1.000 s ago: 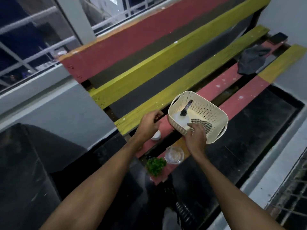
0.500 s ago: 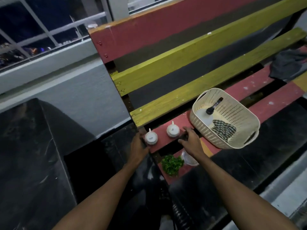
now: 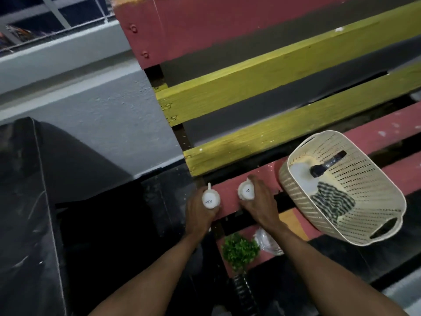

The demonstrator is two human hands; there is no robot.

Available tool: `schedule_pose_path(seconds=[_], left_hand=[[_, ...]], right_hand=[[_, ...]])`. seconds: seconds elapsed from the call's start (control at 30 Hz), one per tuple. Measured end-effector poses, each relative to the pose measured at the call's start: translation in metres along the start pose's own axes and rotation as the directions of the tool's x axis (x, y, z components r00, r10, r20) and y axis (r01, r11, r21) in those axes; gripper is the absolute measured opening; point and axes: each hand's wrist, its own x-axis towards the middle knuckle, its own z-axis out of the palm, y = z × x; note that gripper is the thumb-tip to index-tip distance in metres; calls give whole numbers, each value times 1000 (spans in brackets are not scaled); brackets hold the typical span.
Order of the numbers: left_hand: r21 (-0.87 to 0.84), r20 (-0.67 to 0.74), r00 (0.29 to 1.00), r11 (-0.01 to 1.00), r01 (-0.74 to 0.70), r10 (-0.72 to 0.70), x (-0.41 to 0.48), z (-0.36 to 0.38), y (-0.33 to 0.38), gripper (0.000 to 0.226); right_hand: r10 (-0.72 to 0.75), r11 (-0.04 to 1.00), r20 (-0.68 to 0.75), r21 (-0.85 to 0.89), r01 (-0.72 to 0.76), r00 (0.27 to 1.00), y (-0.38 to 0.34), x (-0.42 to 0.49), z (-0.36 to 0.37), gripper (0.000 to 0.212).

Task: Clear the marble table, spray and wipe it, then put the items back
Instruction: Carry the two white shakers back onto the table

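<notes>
Two small white bottles stand on the red slat at the bench's left end. My left hand (image 3: 200, 213) is closed around the left white bottle (image 3: 210, 199), which has a thin nozzle. My right hand (image 3: 259, 201) grips the right white bottle (image 3: 247, 191). A cream perforated basket (image 3: 373, 224) sits tilted on the seat to the right, holding a spray bottle (image 3: 319, 171) with a black trigger and a checked cloth (image 3: 332, 201). The dark marble table (image 3: 25, 201) fills the lower left.
A small green plant (image 3: 240, 250) and a clear glass (image 3: 265, 241) stand on the nearest red slat, under my right forearm. The bench (image 3: 250, 80) has red and yellow slats with gaps between them. A grey wall ledge and window bars lie behind, at the upper left.
The view has closed in on the bench's left end. My right hand left the basket and came to the second white bottle. Both hands now grip the bottles.
</notes>
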Motion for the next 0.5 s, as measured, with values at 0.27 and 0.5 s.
schedule_pose_path(seconds=[0.27, 0.5], left_hand=[[-26, -158, 987, 999, -46, 42, -41, -126, 41, 48], [-10, -311, 947, 996, -88, 80, -102, -295, 33, 54]], right_hand=[[15, 999, -65, 50, -11, 998, -90, -58, -28, 74], [-179, 971, -132, 139, 197, 975, -243, -144, -7, 61]])
